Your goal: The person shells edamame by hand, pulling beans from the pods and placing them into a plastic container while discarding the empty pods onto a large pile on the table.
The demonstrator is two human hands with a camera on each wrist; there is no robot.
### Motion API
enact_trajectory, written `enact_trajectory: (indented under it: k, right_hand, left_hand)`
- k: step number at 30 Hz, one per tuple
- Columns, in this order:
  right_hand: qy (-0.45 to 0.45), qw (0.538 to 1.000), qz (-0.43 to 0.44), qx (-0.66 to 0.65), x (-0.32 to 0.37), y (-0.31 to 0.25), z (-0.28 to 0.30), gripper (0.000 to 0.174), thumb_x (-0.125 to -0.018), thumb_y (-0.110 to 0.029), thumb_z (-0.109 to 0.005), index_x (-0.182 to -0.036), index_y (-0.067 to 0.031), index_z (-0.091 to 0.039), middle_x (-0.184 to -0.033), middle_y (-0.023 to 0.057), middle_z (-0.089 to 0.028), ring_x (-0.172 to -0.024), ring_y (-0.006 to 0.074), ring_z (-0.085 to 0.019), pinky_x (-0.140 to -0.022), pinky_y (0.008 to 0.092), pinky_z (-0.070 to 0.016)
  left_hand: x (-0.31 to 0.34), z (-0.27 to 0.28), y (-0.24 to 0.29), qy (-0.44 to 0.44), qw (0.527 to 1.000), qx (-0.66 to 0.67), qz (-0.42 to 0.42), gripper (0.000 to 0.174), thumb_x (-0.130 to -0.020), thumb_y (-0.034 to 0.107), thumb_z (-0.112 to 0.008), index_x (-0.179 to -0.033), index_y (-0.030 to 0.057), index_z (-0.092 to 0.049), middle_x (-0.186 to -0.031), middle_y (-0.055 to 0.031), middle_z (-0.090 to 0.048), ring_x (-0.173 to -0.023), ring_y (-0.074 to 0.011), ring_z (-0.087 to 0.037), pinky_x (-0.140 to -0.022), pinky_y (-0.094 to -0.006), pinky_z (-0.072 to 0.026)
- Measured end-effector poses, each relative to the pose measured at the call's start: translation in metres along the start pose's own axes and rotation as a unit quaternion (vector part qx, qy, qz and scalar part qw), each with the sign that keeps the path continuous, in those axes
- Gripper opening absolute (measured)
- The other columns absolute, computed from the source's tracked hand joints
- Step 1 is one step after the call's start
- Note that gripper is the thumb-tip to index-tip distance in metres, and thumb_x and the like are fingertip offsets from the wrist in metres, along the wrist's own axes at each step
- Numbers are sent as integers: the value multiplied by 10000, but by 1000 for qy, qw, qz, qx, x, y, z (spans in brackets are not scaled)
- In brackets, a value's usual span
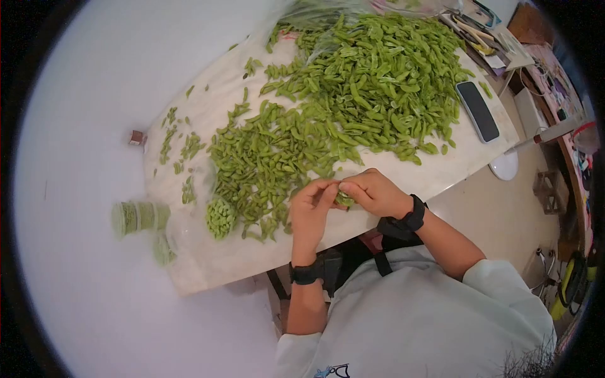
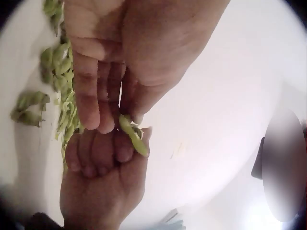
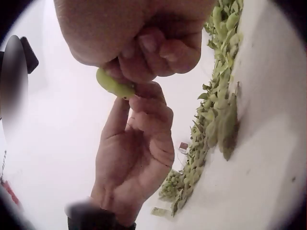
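Note:
Close together above the table's near edge, both hands work on one green bean pod (image 3: pixel 114 86). My left hand (image 1: pixel 309 211) pinches one end of it between thumb and fingertips. My right hand (image 1: pixel 381 194) grips the other end, thumb on the pod and the remaining fingers curled in. In the left wrist view the pod (image 2: pixel 134 136) shows an opening along its side. Just beyond the hands lies a spread of darker, plumper pods (image 1: pixel 271 148). A heap of brighter green pods (image 1: pixel 384 82) covers the far side. Shelled green beans (image 1: pixel 220 219) fill a small container left of my left hand.
A phone (image 1: pixel 479 112) lies near the table's right edge. Scattered pods (image 1: pixel 192 146) dot the left side of the pale tabletop (image 1: pixel 208 271). Green cylindrical containers (image 1: pixel 142 217) show at the left edge. Clear plastic (image 1: pixel 321 44) overlaps the heap at the back.

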State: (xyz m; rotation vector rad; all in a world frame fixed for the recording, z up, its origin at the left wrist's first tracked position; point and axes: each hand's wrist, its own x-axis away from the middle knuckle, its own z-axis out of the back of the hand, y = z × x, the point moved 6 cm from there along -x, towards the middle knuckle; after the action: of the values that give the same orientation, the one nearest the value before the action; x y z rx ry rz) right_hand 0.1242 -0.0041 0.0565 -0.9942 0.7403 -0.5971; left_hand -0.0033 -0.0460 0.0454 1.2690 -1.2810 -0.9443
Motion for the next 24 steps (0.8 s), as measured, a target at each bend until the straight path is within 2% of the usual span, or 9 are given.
enact_trajectory:
  k: [5,9,12,13,15,16,18,22,24]
  right_hand:
    - [-54,995,-74,49,-2,-1,-1,286,-918,-242,-458,-806,4,-552,-702,223,-545,-641,403,-514,-577,415,-422]
    - [-91,982,-168,4,-1,5,8,304,-957,-212,-429,-744,-11,-513,-556,87,-491,-487,163,-474,-498,276,-410]
    - [-102,968,-227,-36,-4,25,24,256,-961,-201,-419,-855,-17,-562,-612,23,-520,-520,88,-488,-511,234,-435]
    - [5,965,-217,-149,-10,23,41,237,-948,-192,-419,-912,-9,-564,-642,32,-538,-531,94,-505,-520,241,-448]
    - [213,890,-178,-363,-18,16,73,257,-923,-175,-419,-1025,8,-568,-703,50,-572,-554,107,-539,-538,254,-472]
    - [234,867,-173,-403,-21,14,78,263,-912,-151,-407,-1059,15,-549,-717,45,-573,-553,108,-536,-535,252,-473]
    - [276,816,-162,-481,-24,12,85,299,-890,-102,-385,-1127,28,-510,-745,34,-573,-551,109,-532,-529,249,-474]
    - [174,882,-203,-387,-16,28,55,273,-832,-21,-355,-1024,3,-548,-678,18,-531,-526,91,-488,-482,230,-426]
    - [137,892,-203,-380,-12,31,43,244,-838,-24,-357,-979,-2,-554,-650,10,-507,-517,87,-472,-467,226,-411]
  left_hand:
    - [12,55,28,171,976,-102,-86,136,-894,119,-574,-933,-4,-616,-803,-21,-607,-647,-86,-561,-614,-217,-460]
    - [36,126,63,285,942,-127,-126,136,-906,127,-557,-925,4,-611,-804,-40,-603,-647,-88,-551,-608,-209,-446]
    - [49,193,68,362,880,-288,-110,132,-897,115,-561,-955,10,-615,-849,-45,-611,-678,-102,-548,-605,-231,-446]
    - [50,200,72,366,859,-340,-112,127,-885,101,-565,-959,13,-617,-866,-47,-616,-691,-112,-548,-613,-237,-443]
    - [53,207,78,376,807,-441,-113,128,-861,74,-573,-966,19,-622,-899,-51,-626,-718,-132,-549,-628,-250,-439]
    - [55,203,82,391,766,-485,-159,159,-829,21,-538,-961,18,-627,-939,-54,-636,-743,-161,-554,-659,-262,-436]
    - [51,193,82,351,801,-447,-187,174,-831,11,-497,-951,9,-623,-931,-66,-639,-756,-164,-552,-668,-262,-432]
    - [12,163,58,256,915,-283,-130,208,-871,51,-420,-943,16,-612,-784,-98,-613,-698,-172,-555,-636,-272,-432]
    - [-9,121,70,214,897,-359,-146,189,-883,95,-459,-972,23,-609,-792,-105,-613,-668,-201,-563,-635,-297,-448]
